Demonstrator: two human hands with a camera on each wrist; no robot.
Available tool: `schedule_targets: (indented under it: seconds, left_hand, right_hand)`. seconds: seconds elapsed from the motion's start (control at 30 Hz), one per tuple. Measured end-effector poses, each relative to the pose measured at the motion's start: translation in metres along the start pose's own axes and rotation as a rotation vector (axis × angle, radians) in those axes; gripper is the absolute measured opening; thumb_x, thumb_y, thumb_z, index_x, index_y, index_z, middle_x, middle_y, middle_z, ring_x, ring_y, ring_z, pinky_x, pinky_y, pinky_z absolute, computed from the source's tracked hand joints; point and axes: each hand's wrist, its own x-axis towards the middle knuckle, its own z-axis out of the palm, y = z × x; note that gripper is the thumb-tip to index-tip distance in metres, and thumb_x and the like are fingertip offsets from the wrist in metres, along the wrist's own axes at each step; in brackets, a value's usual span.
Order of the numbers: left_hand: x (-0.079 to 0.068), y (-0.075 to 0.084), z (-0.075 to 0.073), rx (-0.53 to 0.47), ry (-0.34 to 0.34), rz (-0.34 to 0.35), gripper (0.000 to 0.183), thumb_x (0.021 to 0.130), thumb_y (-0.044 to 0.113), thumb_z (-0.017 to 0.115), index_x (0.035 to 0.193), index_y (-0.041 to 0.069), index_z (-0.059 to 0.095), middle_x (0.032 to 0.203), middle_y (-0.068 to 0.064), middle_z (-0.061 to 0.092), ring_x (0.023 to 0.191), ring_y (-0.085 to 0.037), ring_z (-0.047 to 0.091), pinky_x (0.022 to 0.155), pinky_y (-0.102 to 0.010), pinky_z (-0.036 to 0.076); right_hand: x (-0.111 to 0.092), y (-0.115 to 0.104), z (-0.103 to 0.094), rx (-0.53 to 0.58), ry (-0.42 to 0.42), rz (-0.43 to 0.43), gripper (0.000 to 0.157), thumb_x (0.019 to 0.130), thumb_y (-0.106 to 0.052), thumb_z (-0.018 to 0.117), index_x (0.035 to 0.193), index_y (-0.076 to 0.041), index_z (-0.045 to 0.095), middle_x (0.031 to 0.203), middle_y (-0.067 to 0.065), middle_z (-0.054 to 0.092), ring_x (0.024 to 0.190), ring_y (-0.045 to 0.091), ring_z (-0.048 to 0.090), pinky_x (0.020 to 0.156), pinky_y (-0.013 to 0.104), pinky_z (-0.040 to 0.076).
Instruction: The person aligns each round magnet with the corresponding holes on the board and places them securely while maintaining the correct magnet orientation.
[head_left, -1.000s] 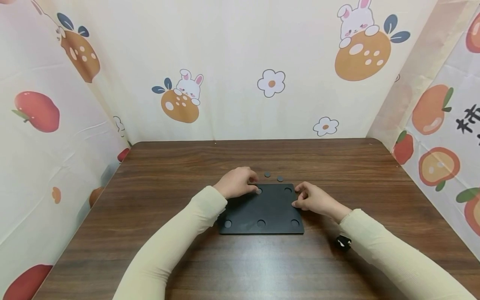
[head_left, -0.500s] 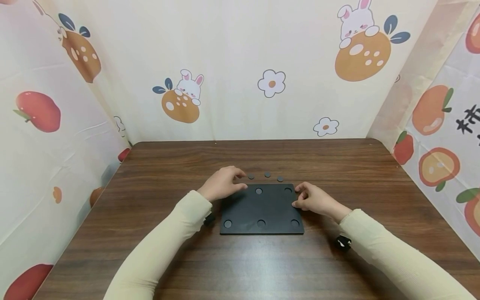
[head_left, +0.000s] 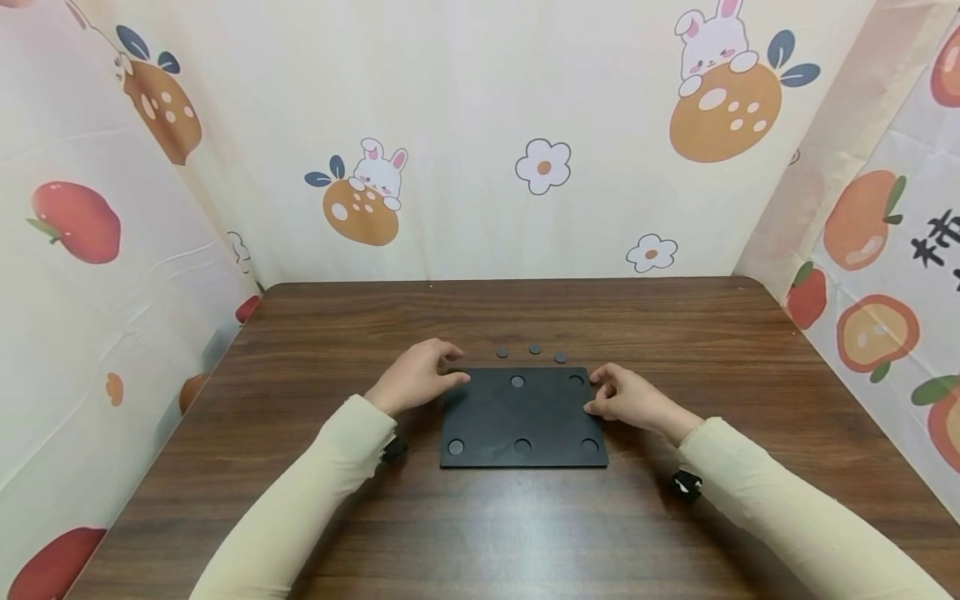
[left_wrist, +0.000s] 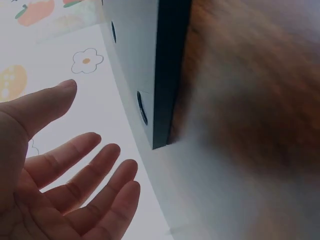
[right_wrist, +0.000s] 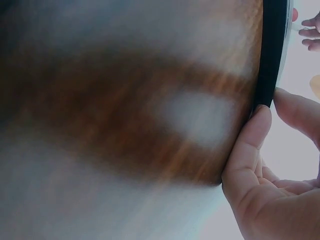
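A thin black rectangular board (head_left: 487,417) lies flat on the table, with round recesses along its front and back edges. Small dark grey discs fill the front-left recess (head_left: 456,447) and the back-middle recess (head_left: 517,382). Shadowed rims show in several others. Behind the board lie 3 loose discs (head_left: 535,349). My left hand (head_left: 420,375) hovers at the board's back-left corner, fingers relaxed and spread, holding nothing; the left wrist view shows its palm (left_wrist: 60,195) apart from the board. My right hand (head_left: 630,398) pinches the board's right edge between thumb and index finger (right_wrist: 257,127).
The brown wood-grain table (head_left: 360,308) reaches back to a cream curtain (head_left: 465,167) printed with rabbits, fruit and flowers. Printed cloth also hangs at both sides. A dark band (head_left: 686,486) sits under the right wrist.
My left hand has drawn away to the left from the back-middle recess, uncovering the disc in it and the leftmost loose disc. My right hand has kept its place at the board's edge.
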Motion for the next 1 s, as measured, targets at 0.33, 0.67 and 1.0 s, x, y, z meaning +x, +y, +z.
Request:
schedule_targets:
  seconds: [0.33, 0.67, 1.0]
  left_hand:
    - [-0.017, -0.013, 0.004, 0.007, -0.008, -0.052, 0.057, 0.09, 0.036, 0.071, 0.136, 0.005, 0.055, 0.128, -0.011, 0.062, 0.116, -0.027, 0.06, 0.096, -0.046, 0.05]
    - [-0.022, -0.017, 0.01, 0.022, -0.013, -0.08, 0.053, 0.087, 0.034, 0.075, 0.125, 0.0, 0.063, 0.117, -0.013, 0.064, 0.106, -0.025, 0.061, 0.093, -0.044, 0.051]
    - [-0.025, -0.018, 0.015, 0.043, -0.039, -0.082, 0.052, 0.085, 0.034, 0.077, 0.123, 0.002, 0.064, 0.118, -0.011, 0.061, 0.106, -0.023, 0.06, 0.094, -0.042, 0.051]
  right_hand:
    - [0.0, 0.0, 0.0, -0.004, 0.001, 0.004, 0.052, 0.089, -0.014, 0.071, 0.13, 0.004, 0.043, 0.079, 0.005, 0.055, 0.071, 0.017, 0.053, 0.067, 0.031, 0.045]
    - [0.001, 0.001, 0.001, -0.006, 0.003, -0.001, 0.051, 0.089, -0.013, 0.071, 0.129, 0.004, 0.043, 0.079, 0.004, 0.055, 0.071, 0.017, 0.054, 0.068, 0.031, 0.047]
    - [0.002, 0.002, 0.001, -0.009, 0.005, 0.008, 0.052, 0.089, -0.014, 0.071, 0.13, 0.003, 0.043, 0.08, 0.005, 0.055, 0.071, 0.017, 0.054, 0.069, 0.031, 0.048]
